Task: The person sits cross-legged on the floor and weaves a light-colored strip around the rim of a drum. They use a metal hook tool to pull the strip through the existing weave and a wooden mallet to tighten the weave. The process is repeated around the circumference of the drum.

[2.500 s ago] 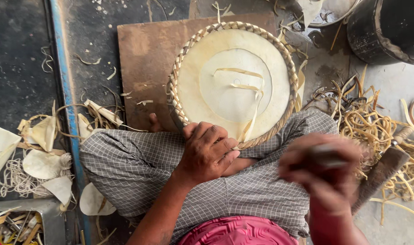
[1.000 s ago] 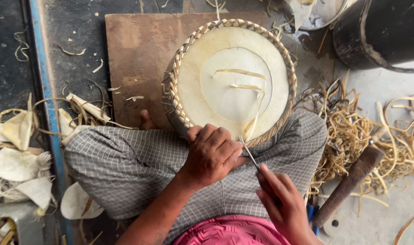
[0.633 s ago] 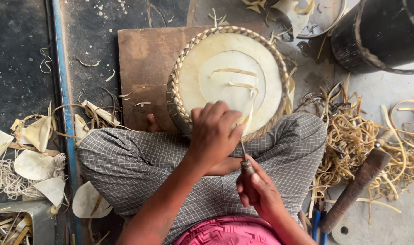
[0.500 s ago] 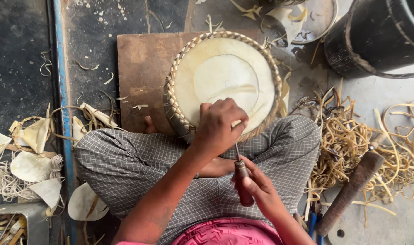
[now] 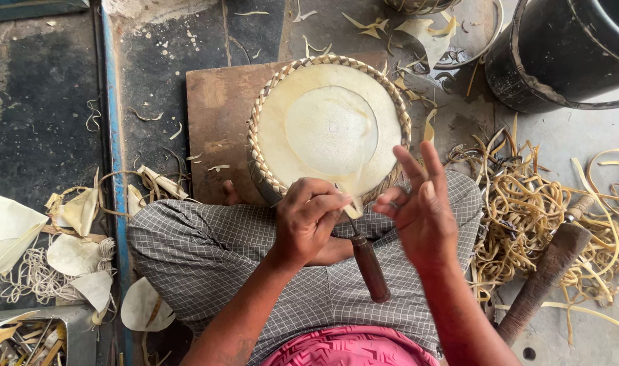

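black bucket (image 5: 567, 54), wooden mallet (image 5: 543, 281), cane strips (image 5: 526, 210)

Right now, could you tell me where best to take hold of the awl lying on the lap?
Probably the brown wooden handle of the awl, from the right: it lies free on the checked cloth, while its thin metal tip is tucked under the left hand at the basket rim.

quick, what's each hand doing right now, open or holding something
Left hand: closed, pinching a pale strip at the rim of the round woven basket, against a wooden-handled awl.
Right hand: open, fingers spread, holding nothing.
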